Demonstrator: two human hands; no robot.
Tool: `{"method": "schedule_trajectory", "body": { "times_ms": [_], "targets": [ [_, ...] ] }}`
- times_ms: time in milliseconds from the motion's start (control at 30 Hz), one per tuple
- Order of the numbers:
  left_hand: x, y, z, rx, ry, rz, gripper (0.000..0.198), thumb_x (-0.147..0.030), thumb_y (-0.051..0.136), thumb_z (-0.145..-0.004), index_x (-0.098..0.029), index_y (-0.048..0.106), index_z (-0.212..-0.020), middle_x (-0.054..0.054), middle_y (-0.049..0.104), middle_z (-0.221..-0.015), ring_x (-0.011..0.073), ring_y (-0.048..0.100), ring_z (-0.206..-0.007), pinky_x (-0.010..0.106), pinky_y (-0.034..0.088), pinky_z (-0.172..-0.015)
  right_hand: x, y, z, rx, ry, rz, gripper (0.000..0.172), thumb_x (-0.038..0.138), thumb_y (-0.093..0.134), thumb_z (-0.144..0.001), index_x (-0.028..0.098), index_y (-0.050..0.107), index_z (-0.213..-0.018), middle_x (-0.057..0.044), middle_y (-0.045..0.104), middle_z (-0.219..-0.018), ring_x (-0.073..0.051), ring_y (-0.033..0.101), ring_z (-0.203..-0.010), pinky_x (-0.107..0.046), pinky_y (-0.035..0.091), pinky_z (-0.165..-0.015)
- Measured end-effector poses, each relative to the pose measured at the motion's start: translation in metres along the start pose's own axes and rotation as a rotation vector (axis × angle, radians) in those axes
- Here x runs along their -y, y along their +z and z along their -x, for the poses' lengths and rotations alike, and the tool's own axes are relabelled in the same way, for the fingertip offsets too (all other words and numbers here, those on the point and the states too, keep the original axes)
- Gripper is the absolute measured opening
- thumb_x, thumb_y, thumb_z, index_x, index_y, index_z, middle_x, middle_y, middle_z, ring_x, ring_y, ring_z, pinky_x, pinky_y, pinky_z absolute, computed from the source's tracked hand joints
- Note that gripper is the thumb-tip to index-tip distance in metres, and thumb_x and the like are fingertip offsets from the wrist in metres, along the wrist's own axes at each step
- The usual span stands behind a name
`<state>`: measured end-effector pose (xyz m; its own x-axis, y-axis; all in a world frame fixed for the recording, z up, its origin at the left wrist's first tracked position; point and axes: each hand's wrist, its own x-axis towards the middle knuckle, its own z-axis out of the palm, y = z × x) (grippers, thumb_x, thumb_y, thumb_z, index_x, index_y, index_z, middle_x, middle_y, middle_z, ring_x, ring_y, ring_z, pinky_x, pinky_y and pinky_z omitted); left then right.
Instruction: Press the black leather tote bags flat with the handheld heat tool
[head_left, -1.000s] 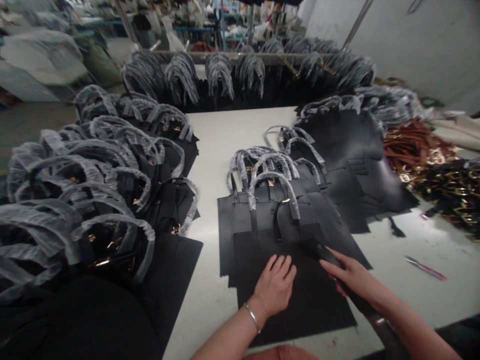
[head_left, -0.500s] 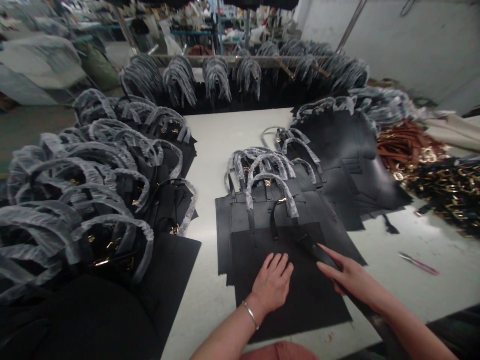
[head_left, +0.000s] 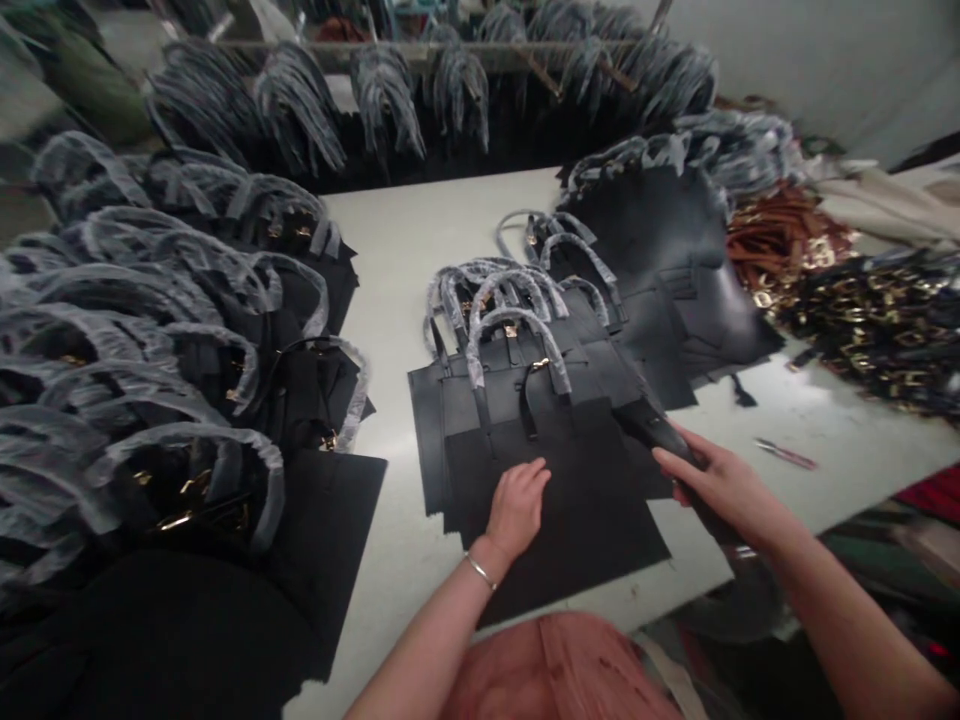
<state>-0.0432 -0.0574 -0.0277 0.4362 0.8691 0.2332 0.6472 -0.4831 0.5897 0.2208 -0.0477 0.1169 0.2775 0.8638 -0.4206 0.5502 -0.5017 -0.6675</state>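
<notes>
Rectangular black leather bag panels [head_left: 577, 500] lie stacked on the white table in front of me. Plastic-wrapped handles [head_left: 517, 320] arch up from their far end, with a short strap [head_left: 529, 400] and gold hardware between them. My left hand [head_left: 517, 505] is over the top panel, its fingers loosely bent and holding nothing; whether it presses on the leather I cannot tell. At the panel's right side, my right hand [head_left: 709, 480] is closed around a long black handle-like piece [head_left: 649, 425] with a broader far end. Its exact kind is unclear.
Many black bag pieces with wrapped handles [head_left: 180, 330] crowd the left. More black panels [head_left: 675, 250] lie at the back right, beside brown straps [head_left: 772, 235] and black straps with gold buckles [head_left: 877, 330]. A slim red-handled tool [head_left: 785, 453] lies on the right. Behind stands a loaded rack [head_left: 420, 45].
The black piece in my right hand has moved away from the top panel's middle to its right edge. My left hand's spread fingers have drawn together. The view has tilted down.
</notes>
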Motion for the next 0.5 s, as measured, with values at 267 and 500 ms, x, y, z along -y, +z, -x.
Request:
{"method": "schedule_trajectory", "body": {
  "times_ms": [267, 500],
  "targets": [
    [0.037, -0.024, -0.018, -0.272, -0.424, -0.267, 0.060, -0.044, 0.054, -0.088, -0.006, 0.042, -0.131, 0.025, 0.038, -0.143, 0.0353, 0.030, -0.136, 0.058, 0.025, -0.110, -0.096, -0.008, 0.082, 0.035, 0.284, -0.203, 0.084, 0.055, 0.068, -0.072, 0.017, 0.041, -0.143, 0.004, 0.059, -0.057, -0.014, 0.052, -0.039, -0.024, 0.041, -0.037],
    [0.034, -0.024, -0.017, -0.141, -0.403, -0.356, 0.060, -0.047, 0.043, -0.093, -0.007, 0.037, -0.137, 0.022, 0.037, -0.146, 0.0340, 0.027, -0.139, 0.059, 0.017, -0.112, -0.156, 0.029, 0.158, 0.097, 0.501, -0.347, 0.082, 0.057, 0.065, -0.076, 0.018, 0.039, -0.144, 0.006, 0.055, -0.048, -0.015, 0.052, -0.041, -0.023, 0.039, -0.039]
  ]
}}
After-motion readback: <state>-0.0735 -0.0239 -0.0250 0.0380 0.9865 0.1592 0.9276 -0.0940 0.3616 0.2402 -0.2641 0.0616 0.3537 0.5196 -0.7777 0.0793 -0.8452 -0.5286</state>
